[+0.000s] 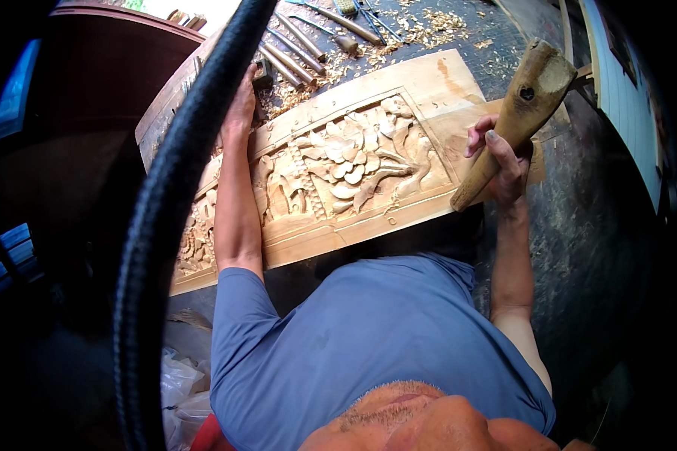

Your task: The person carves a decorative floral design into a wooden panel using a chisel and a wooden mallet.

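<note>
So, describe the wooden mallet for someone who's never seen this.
Find the large carved panel, then look to its right end, where the right hand holds the mallet. Its thick head with a dark spot sets it apart from the slim tools.

Your carved panel (361,161) sits in good light, small shadows modelling its relief. Top left, beyond the worktop (502,71), a patch blows out to white. Your left side sinks to near black, broken by bluish panes (13,94). Black braided cord (165,188) cuts across your view, close and slightly soft. Wooden mallet (523,113) reads clear. Fisheye bends the pale boards (630,98) at right; corners go black.
</note>
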Tool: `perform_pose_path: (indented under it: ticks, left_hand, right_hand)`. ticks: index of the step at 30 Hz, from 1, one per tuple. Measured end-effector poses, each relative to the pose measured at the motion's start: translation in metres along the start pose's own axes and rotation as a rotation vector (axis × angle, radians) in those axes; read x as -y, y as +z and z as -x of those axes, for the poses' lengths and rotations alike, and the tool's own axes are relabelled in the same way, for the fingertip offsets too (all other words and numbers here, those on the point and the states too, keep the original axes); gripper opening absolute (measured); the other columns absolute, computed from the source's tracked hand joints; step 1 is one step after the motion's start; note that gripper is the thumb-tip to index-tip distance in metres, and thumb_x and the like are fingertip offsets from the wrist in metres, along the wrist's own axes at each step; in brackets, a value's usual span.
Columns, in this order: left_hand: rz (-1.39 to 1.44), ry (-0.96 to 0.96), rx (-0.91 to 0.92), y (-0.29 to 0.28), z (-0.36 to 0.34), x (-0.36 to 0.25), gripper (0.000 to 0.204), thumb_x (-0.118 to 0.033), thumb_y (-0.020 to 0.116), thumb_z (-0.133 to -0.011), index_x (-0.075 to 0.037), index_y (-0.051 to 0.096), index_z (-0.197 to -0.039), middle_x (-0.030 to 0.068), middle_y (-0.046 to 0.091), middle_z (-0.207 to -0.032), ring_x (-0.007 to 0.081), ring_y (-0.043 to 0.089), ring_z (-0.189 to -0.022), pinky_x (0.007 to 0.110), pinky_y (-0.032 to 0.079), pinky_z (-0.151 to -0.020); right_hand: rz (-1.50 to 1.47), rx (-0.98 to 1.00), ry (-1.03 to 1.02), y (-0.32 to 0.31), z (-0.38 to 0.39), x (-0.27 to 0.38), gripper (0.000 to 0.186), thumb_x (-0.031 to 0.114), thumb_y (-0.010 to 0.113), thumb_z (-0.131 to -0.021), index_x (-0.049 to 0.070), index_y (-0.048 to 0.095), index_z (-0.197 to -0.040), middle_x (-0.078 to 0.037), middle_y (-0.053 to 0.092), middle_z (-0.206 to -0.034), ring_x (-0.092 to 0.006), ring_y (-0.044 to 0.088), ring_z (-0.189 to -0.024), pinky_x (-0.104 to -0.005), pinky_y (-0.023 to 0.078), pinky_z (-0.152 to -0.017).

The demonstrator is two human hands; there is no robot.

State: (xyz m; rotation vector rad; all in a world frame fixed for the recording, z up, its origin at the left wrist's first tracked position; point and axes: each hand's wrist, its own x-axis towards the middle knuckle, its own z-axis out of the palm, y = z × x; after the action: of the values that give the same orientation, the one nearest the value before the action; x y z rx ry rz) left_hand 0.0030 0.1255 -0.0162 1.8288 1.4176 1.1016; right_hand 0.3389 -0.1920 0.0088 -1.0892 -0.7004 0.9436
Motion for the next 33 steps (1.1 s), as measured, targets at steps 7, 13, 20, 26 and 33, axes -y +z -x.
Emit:
perform_pose_path:
  ticks: [7, 13, 20, 26, 33]
  left_hand:
    - [0.383, 0.172, 0.316, 0.065, 0.066, -0.115, 0.015, -0.011, 0.077, -0.093, -0.002, 0.075, -0.104, 0.0119, 0.077, -0.091, 0.0181, 0.076, -0.081, 0.028, 0.065, -0.071]
    - [0.585, -0.050, 0.431, 0.112, 0.101, -0.135, 0.015, -0.010, 0.071, -0.099, 0.001, 0.070, -0.109, 0.0112, 0.076, -0.097, 0.0180, 0.076, -0.089, 0.029, 0.064, -0.082]
    - [0.477, 0.197, 0.333, 0.118, 0.109, -0.110, 0.009, -0.008, 0.074, -0.096, 0.000, 0.073, -0.099, 0.0031, 0.075, -0.077, 0.0042, 0.063, -0.069, 0.021, 0.047, -0.060]
    - [0.254, 0.360, 0.296, 0.109, 0.110, -0.125, 0.008, -0.008, 0.076, -0.094, -0.001, 0.073, -0.095, 0.0053, 0.074, -0.074, 0.0082, 0.068, -0.067, 0.025, 0.051, -0.059]
    - [0.193, 0.442, 0.312, 0.107, 0.106, -0.123, 0.008, -0.008, 0.076, -0.093, -0.001, 0.072, -0.094, 0.0079, 0.074, -0.074, 0.0133, 0.072, -0.065, 0.027, 0.053, -0.057]
  right_hand:
    - [0.038, 0.014, 0.006, -0.003, 0.001, -0.002, 0.023, 0.016, 0.064, -0.097, -0.006, 0.064, -0.104, -0.010, 0.067, -0.087, -0.0159, 0.066, -0.079, -0.0302, 0.056, -0.075]
    - [0.056, 0.031, 0.010, 0.001, 0.001, 0.001, 0.023, 0.017, 0.064, -0.097, -0.006, 0.066, -0.102, -0.009, 0.067, -0.087, -0.0156, 0.066, -0.080, -0.0299, 0.057, -0.076]
    - [0.053, 0.036, 0.008, -0.003, 0.000, 0.001, 0.023, 0.017, 0.065, -0.097, -0.006, 0.066, -0.100, -0.009, 0.067, -0.087, -0.0156, 0.067, -0.080, -0.0304, 0.057, -0.077]
    - [0.055, 0.027, 0.031, -0.002, 0.001, 0.001, 0.022, 0.016, 0.066, -0.096, -0.005, 0.068, -0.101, -0.009, 0.068, -0.088, -0.0155, 0.067, -0.080, -0.0305, 0.057, -0.077]
    - [0.055, 0.042, 0.025, -0.003, 0.001, 0.001, 0.022, 0.015, 0.068, -0.096, -0.005, 0.068, -0.103, -0.010, 0.069, -0.090, -0.0160, 0.068, -0.081, -0.0309, 0.058, -0.077]
